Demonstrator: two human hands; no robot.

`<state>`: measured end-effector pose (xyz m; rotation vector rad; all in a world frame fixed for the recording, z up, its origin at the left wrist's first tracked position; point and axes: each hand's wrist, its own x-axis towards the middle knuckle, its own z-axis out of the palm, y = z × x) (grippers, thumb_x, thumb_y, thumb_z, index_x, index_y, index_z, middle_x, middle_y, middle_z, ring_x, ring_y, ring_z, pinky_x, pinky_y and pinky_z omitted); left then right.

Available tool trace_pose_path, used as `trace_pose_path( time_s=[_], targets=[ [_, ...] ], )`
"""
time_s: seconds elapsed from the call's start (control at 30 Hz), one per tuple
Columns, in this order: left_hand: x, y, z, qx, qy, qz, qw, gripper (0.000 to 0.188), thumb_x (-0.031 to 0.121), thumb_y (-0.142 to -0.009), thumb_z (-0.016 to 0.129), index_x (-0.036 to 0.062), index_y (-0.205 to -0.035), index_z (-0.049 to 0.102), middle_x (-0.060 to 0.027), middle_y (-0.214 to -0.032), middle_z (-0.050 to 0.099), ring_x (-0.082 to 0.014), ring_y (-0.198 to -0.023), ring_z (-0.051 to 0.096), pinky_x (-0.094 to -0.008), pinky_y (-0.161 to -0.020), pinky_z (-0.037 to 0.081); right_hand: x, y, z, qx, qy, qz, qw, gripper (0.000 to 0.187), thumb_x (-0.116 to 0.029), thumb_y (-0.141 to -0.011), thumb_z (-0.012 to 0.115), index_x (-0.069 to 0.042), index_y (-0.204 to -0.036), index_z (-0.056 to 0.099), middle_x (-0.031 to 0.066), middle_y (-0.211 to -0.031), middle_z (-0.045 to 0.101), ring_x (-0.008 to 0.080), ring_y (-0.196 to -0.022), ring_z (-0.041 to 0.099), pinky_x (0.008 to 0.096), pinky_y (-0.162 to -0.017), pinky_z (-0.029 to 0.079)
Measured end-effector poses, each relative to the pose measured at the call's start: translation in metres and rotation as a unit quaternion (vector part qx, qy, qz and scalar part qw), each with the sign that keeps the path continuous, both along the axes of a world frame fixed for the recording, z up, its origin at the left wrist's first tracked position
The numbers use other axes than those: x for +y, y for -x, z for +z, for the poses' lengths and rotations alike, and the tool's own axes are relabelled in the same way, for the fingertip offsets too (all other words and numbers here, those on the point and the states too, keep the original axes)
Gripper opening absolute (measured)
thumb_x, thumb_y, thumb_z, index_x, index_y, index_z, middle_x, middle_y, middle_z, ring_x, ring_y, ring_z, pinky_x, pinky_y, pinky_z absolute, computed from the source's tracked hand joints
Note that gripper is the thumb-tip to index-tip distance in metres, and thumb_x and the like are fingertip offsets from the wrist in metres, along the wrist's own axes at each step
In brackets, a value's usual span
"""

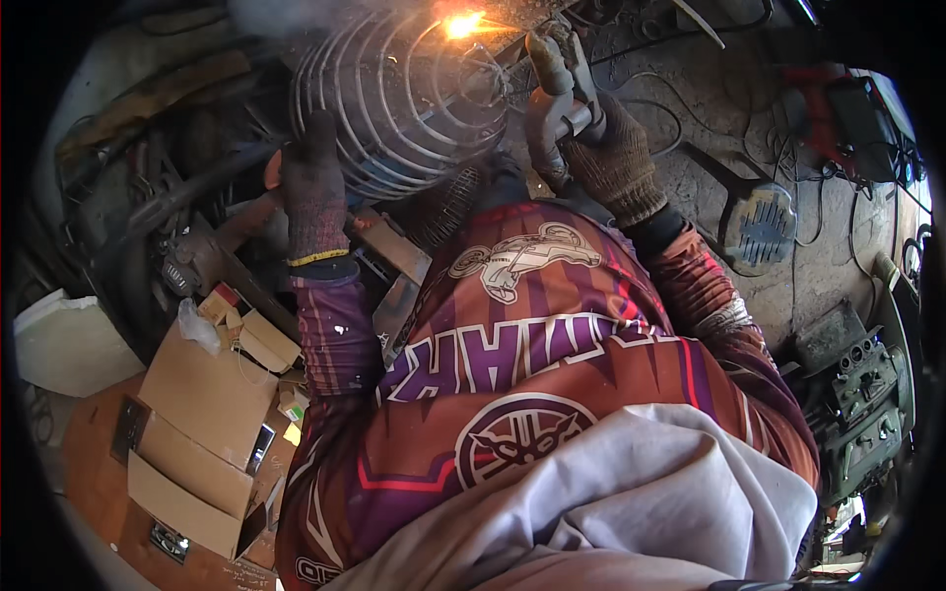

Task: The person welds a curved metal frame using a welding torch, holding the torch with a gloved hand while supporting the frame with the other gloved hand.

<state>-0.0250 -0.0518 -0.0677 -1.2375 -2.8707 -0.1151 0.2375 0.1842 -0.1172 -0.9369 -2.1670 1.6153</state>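
Head view, looking down over a purple and orange printed shirt (532, 345) and pale grey cloth (641, 502) at the lower edge. Left hand (313, 187) in a dark knitted glove with a yellow cuff band, laid flat against the left side of a round wire guard (394, 98), fingers extended upward along the curved metal rings, touching rather than curled round them. Right hand (611, 148) in a brown knitted glove, fingers closed tight around the grey handle of an electrode holder (557, 89), raised just right of the wire guard. Thin rod running from the holder's head up and left to a bright orange welding spark (463, 24) at the guard's upper rim, smoke (286, 12) drifting along the top edge. Wire guard itself at upper centre, just above the chest, between the two hands. Open cardboard boxes (207, 414) well apart at lower left, on a brown surface beside a white block (64, 340). Concrete floor (709, 108) to the right, strewn with dark cables (788, 167); a dark hand-held shield (757, 222) lying flat there, a red machine (838, 108) beyond it, a grey-green machine part (867, 394) at the right edge.
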Motion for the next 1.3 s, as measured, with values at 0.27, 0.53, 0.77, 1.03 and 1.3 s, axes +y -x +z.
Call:
trace_pose_path(
  time_s=[0.27, 0.53, 0.77, 1.03, 1.3],
  targets=[
    [-0.004, -0.004, -0.019, -0.209, -0.152, 0.292, 0.921, 0.089, 0.073, -0.081, 0.045, -0.0089, -0.115, 0.054, -0.0275, -0.103, 0.06, -0.0384, -0.102, 0.057, -0.0421, -0.089, 0.043, -0.003, -0.008, -0.011, -0.03, -0.025, 0.027, 0.999, 0.055, -0.035, -0.069, 0.078, -0.006, -0.111, 0.057, 0.018, -0.097, 0.065, 0.0331, -0.093, 0.064, 0.0386, -0.077, 0.05],
    [0.015, -0.018, 0.003, -0.228, -0.162, 0.271, 0.921, 0.084, 0.07, -0.083, 0.048, -0.0077, -0.115, 0.054, -0.0228, -0.099, 0.062, -0.0331, -0.094, 0.059, -0.0398, -0.084, 0.043, -0.006, -0.006, -0.004, -0.041, -0.026, 0.02, 0.999, 0.048, -0.025, -0.069, 0.077, -0.005, -0.108, 0.058, 0.0171, -0.096, 0.065, 0.0305, -0.092, 0.065, 0.0366, -0.076, 0.05],
    [-0.001, -0.003, -0.002, -0.314, -0.199, 0.321, 0.871, 0.084, 0.067, -0.079, 0.057, -0.0029, -0.124, 0.047, -0.0148, -0.113, 0.054, -0.0214, -0.097, 0.053, -0.0335, -0.084, 0.044, -0.009, -0.002, -0.008, -0.03, -0.015, 0.018, 0.999, 0.055, -0.035, -0.069, 0.076, -0.006, -0.112, 0.057, 0.0186, -0.096, 0.065, 0.0334, -0.092, 0.064, 0.0393, -0.077, 0.051],
    [-0.002, -0.01, -0.005, -0.292, -0.215, 0.292, 0.885, 0.067, 0.056, -0.085, 0.059, -0.0018, -0.119, 0.051, -0.0095, -0.103, 0.058, -0.0177, -0.09, 0.055, -0.0289, -0.078, 0.046, -0.012, -0.004, 0.0, -0.02, -0.034, 0.009, 0.999, 0.046, -0.021, -0.069, 0.077, -0.005, -0.107, 0.058, 0.0162, -0.095, 0.066, 0.0279, -0.09, 0.065, 0.0358, -0.076, 0.05],
    [-0.004, -0.006, -0.031, -0.245, -0.392, 0.098, 0.881, 0.041, 0.037, -0.091, 0.059, 0.0025, -0.112, 0.058, -0.0128, -0.103, 0.064, -0.0257, -0.088, 0.062, -0.0313, -0.074, 0.049, -0.002, -0.018, -0.011, 0.031, 0.011, -0.025, 0.999, 0.052, -0.034, -0.068, 0.078, -0.006, -0.108, 0.059, 0.017, -0.092, 0.066, 0.0309, -0.088, 0.066, 0.0374, -0.074, 0.051]
  ],
)
